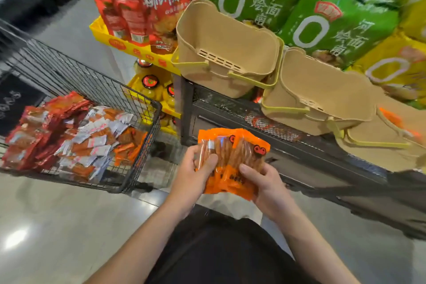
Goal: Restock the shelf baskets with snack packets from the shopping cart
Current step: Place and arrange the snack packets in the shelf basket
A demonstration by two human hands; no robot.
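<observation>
A stack of orange snack packets sits in both my hands, low in the middle of the head view. My left hand grips its left side with the thumb across the front. My right hand grips the lower right corner. Left of them stands the black wire shopping cart, holding several red, white and orange packets. Above my hands, tan baskets with green handles line the dark shelf: a left basket, a middle basket and a right one with an orange packet inside.
Behind the baskets stand large green bags, yellow bags and red bags. A yellow display tray and bottles with red caps stand between cart and shelf. The dark shelf edge runs to the right. The floor is pale and glossy.
</observation>
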